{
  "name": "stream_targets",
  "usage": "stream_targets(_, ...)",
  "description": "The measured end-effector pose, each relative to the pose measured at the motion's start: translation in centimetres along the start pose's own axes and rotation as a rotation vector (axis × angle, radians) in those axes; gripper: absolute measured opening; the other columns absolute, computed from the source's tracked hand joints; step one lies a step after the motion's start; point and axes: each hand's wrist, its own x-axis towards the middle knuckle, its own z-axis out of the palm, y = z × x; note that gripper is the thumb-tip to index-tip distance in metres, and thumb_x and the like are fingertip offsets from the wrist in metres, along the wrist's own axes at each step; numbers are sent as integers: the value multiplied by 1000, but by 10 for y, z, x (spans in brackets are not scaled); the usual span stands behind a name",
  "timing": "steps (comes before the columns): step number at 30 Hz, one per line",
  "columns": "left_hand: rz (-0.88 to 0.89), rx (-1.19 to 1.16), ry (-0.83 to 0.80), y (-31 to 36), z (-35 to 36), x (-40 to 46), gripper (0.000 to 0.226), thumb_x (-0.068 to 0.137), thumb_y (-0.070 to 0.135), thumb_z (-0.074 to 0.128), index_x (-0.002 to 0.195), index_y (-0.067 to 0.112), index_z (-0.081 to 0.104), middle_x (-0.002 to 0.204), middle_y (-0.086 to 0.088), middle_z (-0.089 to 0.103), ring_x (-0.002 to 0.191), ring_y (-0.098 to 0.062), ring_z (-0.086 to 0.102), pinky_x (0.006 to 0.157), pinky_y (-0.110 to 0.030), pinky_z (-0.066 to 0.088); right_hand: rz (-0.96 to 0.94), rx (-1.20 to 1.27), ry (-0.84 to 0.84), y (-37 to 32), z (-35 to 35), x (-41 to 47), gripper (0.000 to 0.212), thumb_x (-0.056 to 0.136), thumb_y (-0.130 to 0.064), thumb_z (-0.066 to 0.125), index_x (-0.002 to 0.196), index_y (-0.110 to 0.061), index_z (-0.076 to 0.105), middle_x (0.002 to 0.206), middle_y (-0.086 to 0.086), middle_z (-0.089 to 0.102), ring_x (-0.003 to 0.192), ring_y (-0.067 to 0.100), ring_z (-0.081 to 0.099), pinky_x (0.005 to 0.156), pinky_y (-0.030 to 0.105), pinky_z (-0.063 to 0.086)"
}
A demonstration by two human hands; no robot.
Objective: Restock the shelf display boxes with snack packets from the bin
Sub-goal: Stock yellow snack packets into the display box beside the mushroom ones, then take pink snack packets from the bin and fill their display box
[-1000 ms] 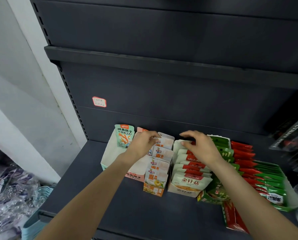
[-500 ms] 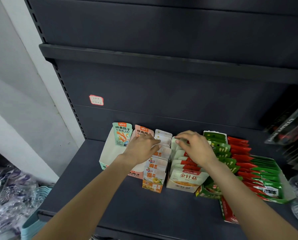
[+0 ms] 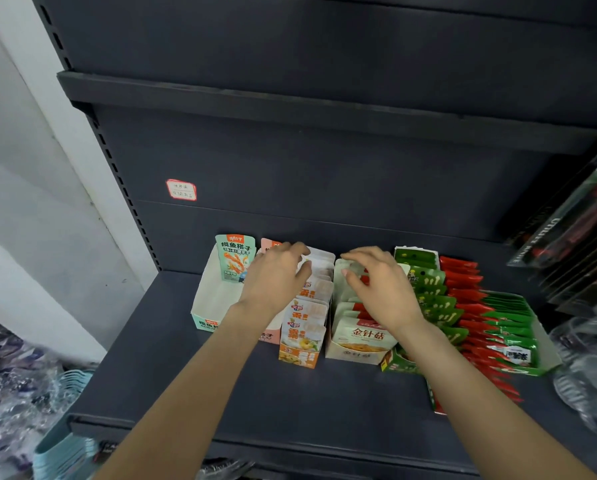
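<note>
Dark metal shelf [image 3: 221,386]: two hands work rows of snack packets.
Left hand [image 3: 276,278] pinches white-and-orange packets [image 3: 316,289]; right hand [image 3: 380,285] rests, fingers curled, on cream packets [image 3: 345,306].

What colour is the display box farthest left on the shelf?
Mint green and white display box, clearest in the head view.

Two bare forearms enter from the bottom edge of the frame, one from lower left and one from lower right. No sleeve shows on either arm up to the frame edge. The left hand [image 3: 276,275] and right hand [image 3: 380,289] wear no gloves, rings, watch or bracelet. The nails that show look short and unpainted.
</note>
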Motion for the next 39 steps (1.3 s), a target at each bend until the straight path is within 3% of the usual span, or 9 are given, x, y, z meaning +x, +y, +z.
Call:
stream_targets(4, -58, -123, 64, 8, -17, -26, 26, 93, 27, 50, 117, 20, 59, 103, 2, 66, 89, -16, 61, 74, -32, 51, -22, 11, 54, -9, -7, -25, 32, 94, -25, 53, 125, -19, 60, 126, -4, 53, 119, 15, 47, 100, 38, 42)
stream_targets(8, -107, -298, 87, 20, -31, -71, 23, 93, 26, 53, 113, 20, 61, 95, 4, 66, 85, -11, 61, 75, -32, 53, -15, 98, 4, -18, -11, -61, 33, 94, -27, 52, 126, -20, 58, 125, -4, 53, 118, 13, 49, 99, 35, 43)
stream_targets(12, -227, -439, 42, 35, -35, -132, 19, 93, 26, 54, 109, 22, 63, 90, 4, 65, 83, -9, 61, 78, -35, 53, 3, 245, -114, -30, -2, -114, 30, 95, -25, 53, 124, -21, 59, 114, -2, 59, 97, 14, 59, 85, 33, 49)
stream_targets(18, -337, -278, -94, 32, -40, -238, 22, 93, 27, 53, 112, 21, 62, 91, 7, 64, 86, -13, 63, 78, -35, 53, -30, 333, -256, -54, 29, -200, 28, 95, -29, 52, 119, -20, 61, 108, -2, 63, 93, 10, 61, 83, 36, 52)
stream_targets(23, -528, -294, -167, 5, -47, -324, 16, 91, 23, 56, 103, 17, 65, 87, 1, 67, 71, -10, 58, 69, -22, 44, -24, 334, -387, -90, 65, -257, 25, 94, -26, 53, 115, -17, 63, 106, 2, 62, 91, 15, 61, 82, 33, 50)
stream_targets(26, -617, -283, -217, -24, -56, -381, 17, 92, 24, 56, 104, 16, 65, 88, 0, 67, 75, -14, 59, 68, -22, 41, -36, 350, -499, -119, 95, -287, 26, 93, -25, 54, 112, -12, 63, 107, 8, 63, 94, 22, 62, 83, 37, 50)
stream_targets(29, -707, -275, -261, -58, -66, -433, 18, 93, 22, 54, 105, 15, 64, 92, 0, 67, 80, -16, 61, 68, -23, 42, -48, 362, -609, -153, 124, -311, 28, 93, -22, 53, 118, -13, 62, 115, 10, 61, 100, 23, 61, 86, 32, 47)
stream_targets(35, -765, -247, -328, -120, -76, -498, 29, 94, 23, 53, 120, 12, 59, 111, -3, 65, 94, -14, 58, 79, -24, 45, 95, 394, -687, -210, 185, -349, 29, 95, -22, 50, 123, -17, 56, 118, -1, 54, 115, 19, 52, 87, 25, 37)
stream_targets(39, -654, -206, -462, -145, -67, -510, 40, 94, 26, 53, 132, 12, 51, 135, -6, 54, 118, -21, 53, 98, -28, 39, 222, 339, -696, -225, 220, -374, 44, 94, -21, 53, 137, -17, 46, 139, 6, 48, 132, 25, 40, 111, 42, 31)
